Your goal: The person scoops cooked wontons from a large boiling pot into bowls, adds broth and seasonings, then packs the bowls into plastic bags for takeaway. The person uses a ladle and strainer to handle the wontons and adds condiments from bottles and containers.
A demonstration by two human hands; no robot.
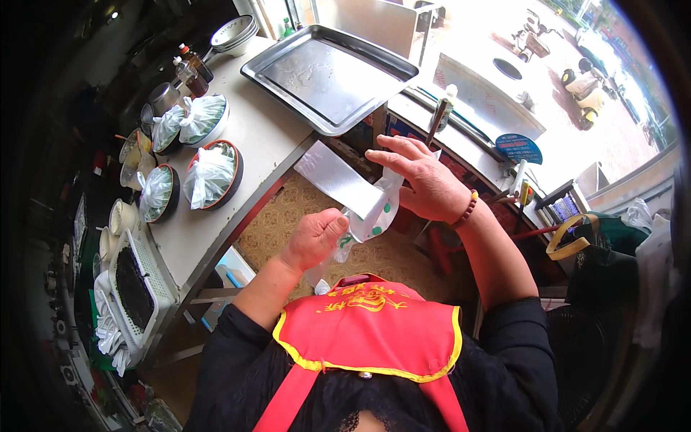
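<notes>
My left hand (314, 241) is closed on a thin, translucent plastic bag (379, 222) with green dots. A white rectangular sheet (341, 178), finely textured like paper, sticks out up and left from the bag, its lower end just above my left fist. My right hand (430, 178) is at the bag's other side, fingers spread and extended. Part of the bag lies behind that hand, so whether the thumb touches it is hard to see. Both hands are in front of my red apron (367, 329), above the patterned floor.
A counter (259, 140) on the left bears a large metal tray (337, 75), several bowls wrapped in plastic bags (213, 175), sauce bottles (190, 77) and stacked bowls (235, 33). A white plastic basket (148, 294) is at its near end. A dark green bag (604, 259) stands at right.
</notes>
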